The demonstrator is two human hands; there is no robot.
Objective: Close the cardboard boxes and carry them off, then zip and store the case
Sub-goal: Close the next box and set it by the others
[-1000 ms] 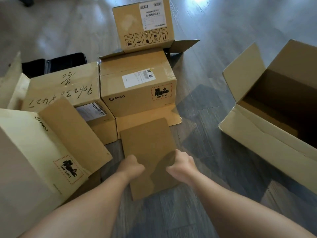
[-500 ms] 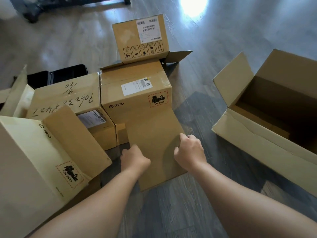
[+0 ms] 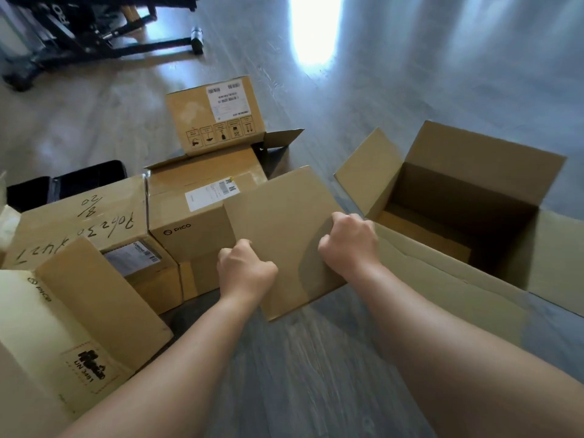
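Gripping a flat cardboard sheet (image 3: 284, 229), both hands: left hand (image 3: 245, 270) on its left edge, right hand (image 3: 350, 243) on its right edge, fingers curled round the board. Sheet is tilted up off the floor (image 3: 316, 374), in front of the PICO box (image 3: 189, 216) (open box (image 3: 467, 222) just right). Black case (image 3: 66, 184) sits far left behind the boxes.

Grey wood-plank floor (image 3: 316, 374), cluster of closed brown cardboard boxes (image 3: 189, 216) at left, large open brown cardboard box (image 3: 474, 216) at right, black wheeled metal frame (image 3: 94, 36) far behind
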